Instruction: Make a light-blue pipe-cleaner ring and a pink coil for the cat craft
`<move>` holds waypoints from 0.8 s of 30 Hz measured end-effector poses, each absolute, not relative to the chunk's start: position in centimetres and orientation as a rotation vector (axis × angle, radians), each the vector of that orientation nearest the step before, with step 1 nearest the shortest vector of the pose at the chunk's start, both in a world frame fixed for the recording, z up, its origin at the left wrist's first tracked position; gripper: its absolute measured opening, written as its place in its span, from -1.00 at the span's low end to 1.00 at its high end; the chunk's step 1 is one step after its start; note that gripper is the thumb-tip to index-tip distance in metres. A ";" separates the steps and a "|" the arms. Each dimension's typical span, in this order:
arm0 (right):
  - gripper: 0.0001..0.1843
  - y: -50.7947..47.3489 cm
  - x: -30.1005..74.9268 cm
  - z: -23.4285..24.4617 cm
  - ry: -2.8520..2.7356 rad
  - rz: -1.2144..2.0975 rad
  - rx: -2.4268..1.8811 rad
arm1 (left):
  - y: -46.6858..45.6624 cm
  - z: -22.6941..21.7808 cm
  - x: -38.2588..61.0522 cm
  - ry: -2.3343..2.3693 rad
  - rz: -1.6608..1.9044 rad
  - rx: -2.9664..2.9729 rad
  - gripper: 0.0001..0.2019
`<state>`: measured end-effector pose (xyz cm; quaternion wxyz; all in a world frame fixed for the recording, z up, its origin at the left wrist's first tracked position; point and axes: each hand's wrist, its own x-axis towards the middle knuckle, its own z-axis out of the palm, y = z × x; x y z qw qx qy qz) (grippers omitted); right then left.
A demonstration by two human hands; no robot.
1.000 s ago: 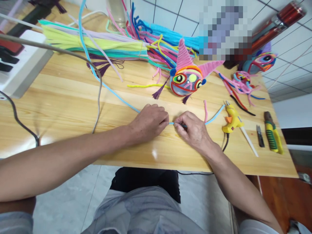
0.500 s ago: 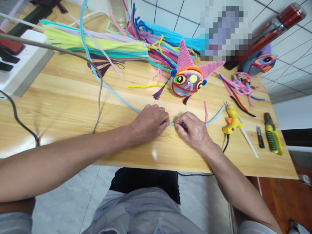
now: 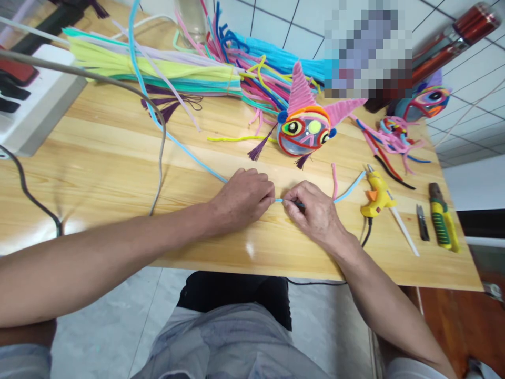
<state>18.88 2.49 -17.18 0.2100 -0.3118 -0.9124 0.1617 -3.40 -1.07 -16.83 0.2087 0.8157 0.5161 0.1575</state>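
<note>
A long light-blue pipe cleaner (image 3: 195,160) runs from the upper left across the table and through both hands. My left hand (image 3: 246,197) is closed around it, knuckles up. A short gap away, my right hand (image 3: 310,210) pinches the same strand between thumb and fingers. Its curved end sticks out to the right, beside a short pink pipe cleaner piece (image 3: 334,180). Beyond my hands stands a mask-like figure (image 3: 303,134) with pink wrapped horns, ringed eyes and purple tassels.
Bundled pipe cleaners (image 3: 158,66) lie along the back. To the right are a yellow glue gun (image 3: 379,195), a small cutter (image 3: 422,222) and green-yellow pliers (image 3: 441,218). A grey cable (image 3: 161,152) crosses the left side near a white power strip (image 3: 43,105).
Both hands keep their hold on the light-blue pipe cleaner in nearly the same place. Only a very slight shift of the camera view shows.
</note>
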 end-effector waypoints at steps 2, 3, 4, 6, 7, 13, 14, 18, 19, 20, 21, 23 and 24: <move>-0.88 2.5 18.9 -17.2 -2.543 0.451 -0.864 | -1.1 -16.8 -3.4 1.435 0.426 2.268 -0.83; -0.88 2.5 18.9 -17.2 -2.544 0.449 -0.860 | -1.0 -16.8 -3.4 1.433 0.427 2.268 -0.83; -0.88 2.5 18.9 -17.2 -2.544 0.444 -0.858 | -1.0 -16.8 -3.4 1.430 0.432 2.270 -0.83; -0.88 2.5 18.9 -17.3 -2.544 0.440 -0.862 | -1.0 -16.8 -3.4 1.426 0.445 2.272 -0.83; -0.88 2.5 19.0 -17.3 -2.546 0.439 -0.865 | -1.0 -16.9 -3.4 1.424 0.449 2.273 -0.83; -0.88 2.5 18.9 -17.2 -2.542 0.424 -0.853 | -1.1 -16.8 -3.4 1.432 0.447 2.269 -0.84; -0.88 2.5 18.9 -17.2 -2.546 0.419 -0.854 | -1.1 -16.8 -3.4 1.432 0.443 2.267 -0.83; -0.88 2.5 18.9 -17.2 -2.550 0.405 -0.854 | -1.1 -16.7 -3.4 1.429 0.447 2.270 -0.83; -0.88 2.5 18.9 -17.2 -2.548 0.405 -0.852 | -1.1 -16.7 -3.4 1.432 0.444 2.271 -0.83; -0.88 2.5 18.9 -17.3 -2.545 0.407 -0.849 | -1.1 -16.8 -3.4 1.433 0.437 2.271 -0.83; -0.88 2.5 18.9 -17.3 -2.543 0.410 -0.847 | -1.1 -16.8 -3.4 1.432 0.432 2.273 -0.83; -0.88 2.5 18.9 -17.3 -2.540 0.412 -0.844 | -1.1 -16.8 -3.5 1.427 0.434 2.279 -0.83; -0.87 2.5 18.9 -17.4 -2.540 0.413 -0.842 | -1.1 -16.8 -3.5 1.425 0.438 2.282 -0.82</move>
